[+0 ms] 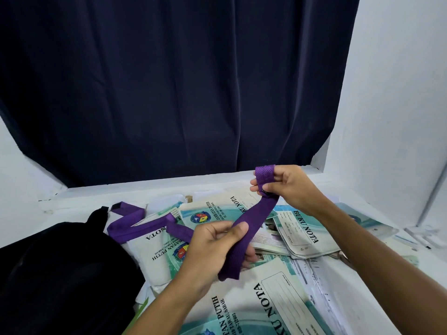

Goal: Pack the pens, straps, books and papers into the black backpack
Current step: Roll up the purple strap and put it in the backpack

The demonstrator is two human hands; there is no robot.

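Observation:
A purple strap [251,222] stretches between both hands above the books. My right hand [287,187] pinches its upper end, with the strap looped over a finger. My left hand [212,245] grips the lower part, thumb on top, and the tail hangs below. A second purple strap [135,224] lies folded on the books, next to the black backpack [60,269] at the left. Several "Buku Nota" notebooks [244,301] and loose papers [321,281] are spread over the white table [101,197].
A dark blue curtain [169,81] hangs behind the table. White walls close in at the right [399,105] and far left. A pen [424,245] lies at the right edge among papers.

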